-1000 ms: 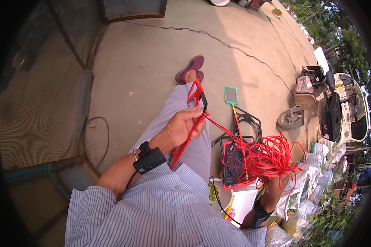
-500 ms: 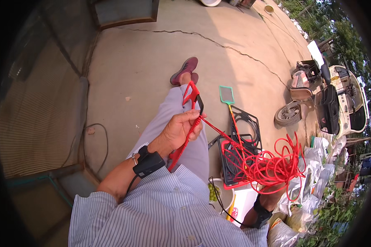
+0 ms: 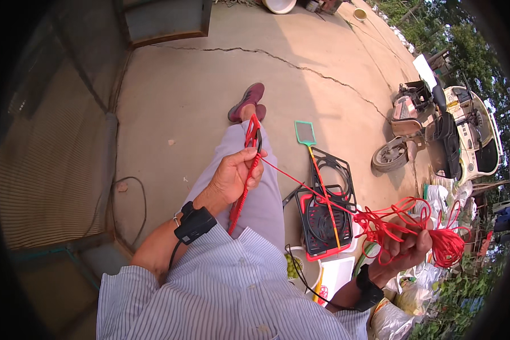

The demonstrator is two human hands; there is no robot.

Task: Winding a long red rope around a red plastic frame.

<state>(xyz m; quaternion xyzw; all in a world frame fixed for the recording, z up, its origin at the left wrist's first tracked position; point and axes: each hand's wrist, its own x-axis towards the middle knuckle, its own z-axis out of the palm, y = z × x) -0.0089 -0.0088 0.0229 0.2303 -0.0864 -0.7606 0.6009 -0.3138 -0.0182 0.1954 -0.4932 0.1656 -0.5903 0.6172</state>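
The left hand [image 3: 232, 177] is closed around a long red braided strap with a red-and-black clip at its far end [image 3: 247, 170], whose long axis runs from near the wrist up and away toward the maroon shoe [image 3: 247, 102], clip end pointing forward over the grey trouser leg. A thin red cord [image 3: 306, 187] stretches taut from that fist rightward and down to the right hand [image 3: 405, 249], which is clenched on a loose tangled bundle of the same red cord [image 3: 430, 226] above a red-and-black grated plastic frame [image 3: 323, 218].
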